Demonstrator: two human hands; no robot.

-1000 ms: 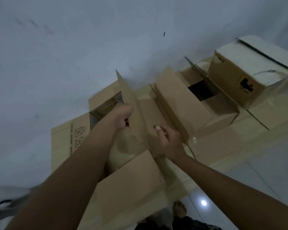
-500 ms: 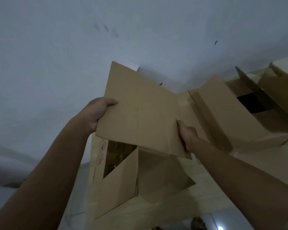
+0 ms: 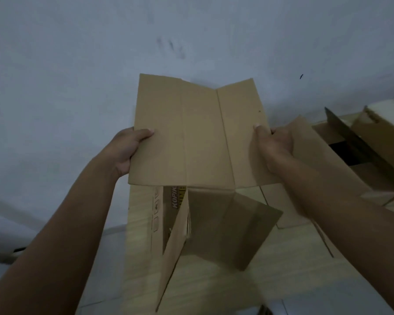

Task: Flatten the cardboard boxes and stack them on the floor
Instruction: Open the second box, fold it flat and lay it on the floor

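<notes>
I see both hands up in front of the wall [image 3: 77, 64], holding one collapsed cardboard box [image 3: 198, 133] between them, raised off the floor. Left hand [image 3: 125, 148] grasps the box's left edge, thumb lying over the front face, other fingers hidden behind the panel. Right hand [image 3: 271, 144] grasps the right edge, thumb flat on the front face, fingers wrapped round the back. The held box is nearly flat: three vertical creases show, and the right panel angles slightly forward at the top. Its lower flaps [image 3: 228, 226] hang loose below the main panels, one turned edge-on at left, a wider one drooping to the right. Under and behind it, a stack of flattened cardboard [image 3: 141, 246] lies on the floor against the base of the wall, printed side partly showing, with handling symbols along its left edge and brown lettering I can only partly read. At the right edge of the floor area, another box [image 3: 328, 155] sits with flaps open and a dark interior showing, just beside the right wrist in the frame. Past it, at the far right, a still-assembled box [image 3: 382, 130] with a pale top stands on the flattened sheets. Pale tiled floor [image 3: 305, 305] shows at the bottom, near the right forearm. Some motion blur along the bottom edge.
</notes>
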